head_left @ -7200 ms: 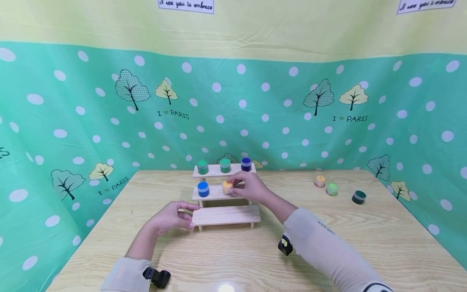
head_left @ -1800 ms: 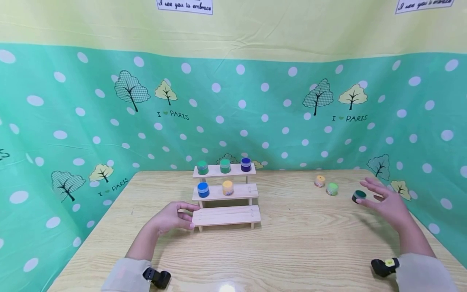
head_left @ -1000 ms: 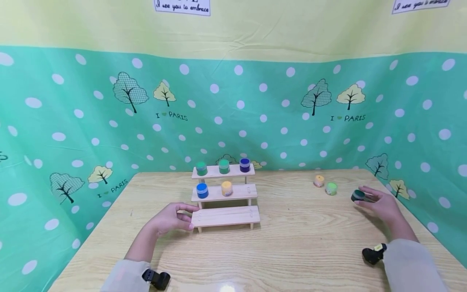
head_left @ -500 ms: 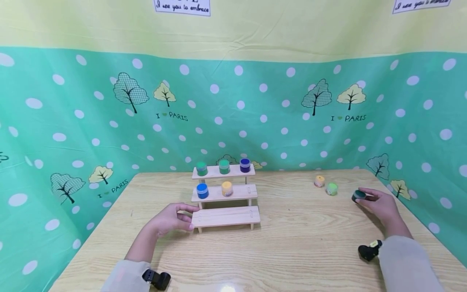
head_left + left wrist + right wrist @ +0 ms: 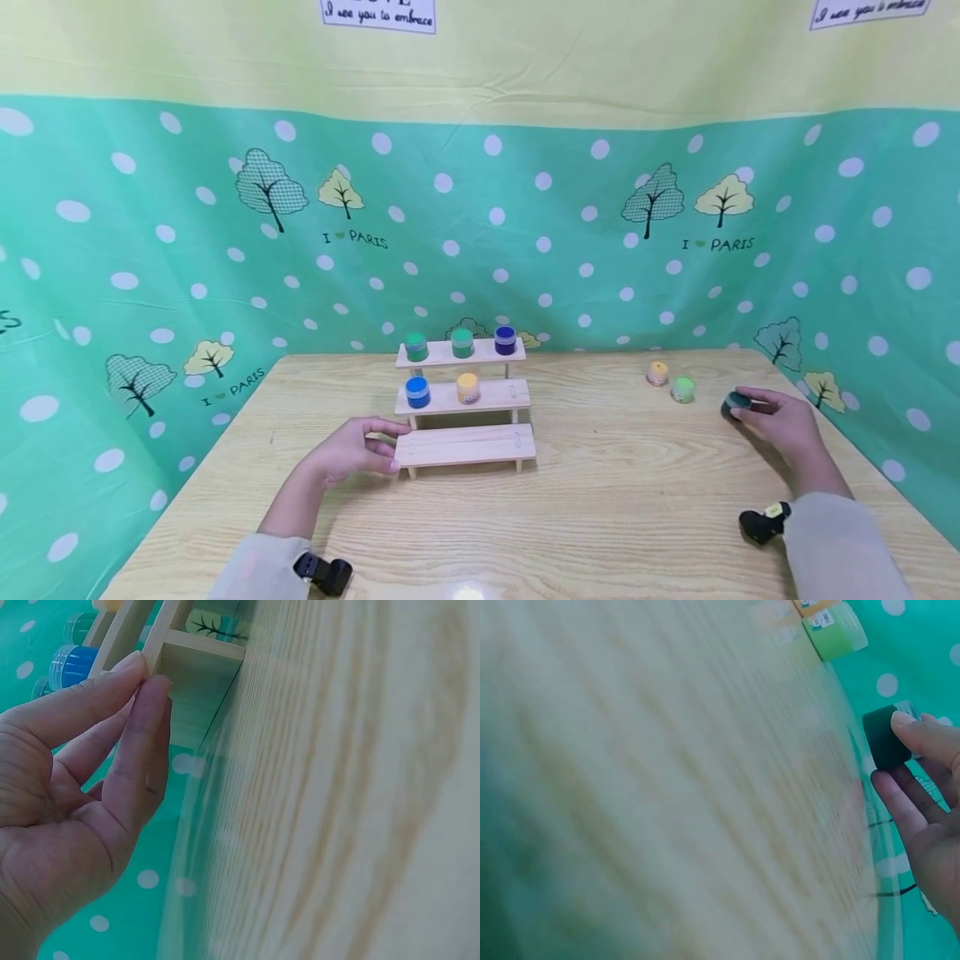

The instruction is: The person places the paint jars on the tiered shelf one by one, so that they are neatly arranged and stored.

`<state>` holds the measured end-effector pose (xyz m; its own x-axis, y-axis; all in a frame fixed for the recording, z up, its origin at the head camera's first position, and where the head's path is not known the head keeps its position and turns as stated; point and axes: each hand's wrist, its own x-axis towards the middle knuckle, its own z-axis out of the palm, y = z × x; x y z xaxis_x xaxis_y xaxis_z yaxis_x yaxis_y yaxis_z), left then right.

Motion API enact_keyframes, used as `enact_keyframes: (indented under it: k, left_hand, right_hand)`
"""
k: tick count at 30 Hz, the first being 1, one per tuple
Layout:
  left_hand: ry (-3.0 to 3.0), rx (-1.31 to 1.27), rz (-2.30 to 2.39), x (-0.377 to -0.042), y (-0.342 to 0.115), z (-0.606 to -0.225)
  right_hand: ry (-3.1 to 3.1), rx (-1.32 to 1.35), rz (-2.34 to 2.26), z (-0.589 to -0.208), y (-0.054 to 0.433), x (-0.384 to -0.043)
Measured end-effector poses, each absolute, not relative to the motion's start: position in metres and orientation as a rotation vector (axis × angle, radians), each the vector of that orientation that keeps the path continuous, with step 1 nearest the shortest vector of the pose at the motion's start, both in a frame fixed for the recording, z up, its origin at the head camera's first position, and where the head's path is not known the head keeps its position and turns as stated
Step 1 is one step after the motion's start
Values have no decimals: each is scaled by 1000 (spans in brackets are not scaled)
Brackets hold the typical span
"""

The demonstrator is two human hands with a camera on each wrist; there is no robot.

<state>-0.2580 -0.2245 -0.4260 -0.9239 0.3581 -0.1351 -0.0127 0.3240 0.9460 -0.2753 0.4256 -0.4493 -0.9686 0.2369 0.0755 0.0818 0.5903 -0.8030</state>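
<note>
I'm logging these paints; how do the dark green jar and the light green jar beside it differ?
The dark green jar looks almost black; the light green jar is bright. The right hand holds the dark green jar; no hand touches the light green jar. Both are round and clear-lidded.

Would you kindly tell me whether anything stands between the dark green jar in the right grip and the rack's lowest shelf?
Nothing visible stands between the dark green jar and the lowest shelf; the light green jar on the table sits farther back.
</note>
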Motion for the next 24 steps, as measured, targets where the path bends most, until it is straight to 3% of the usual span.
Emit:
enact_keyframes:
  k: [24]
  left_hand:
    - [2252, 345, 1632, -257, -225, -426]
  right_hand:
    - [-2666, 7, 1153, -415, 394, -271]
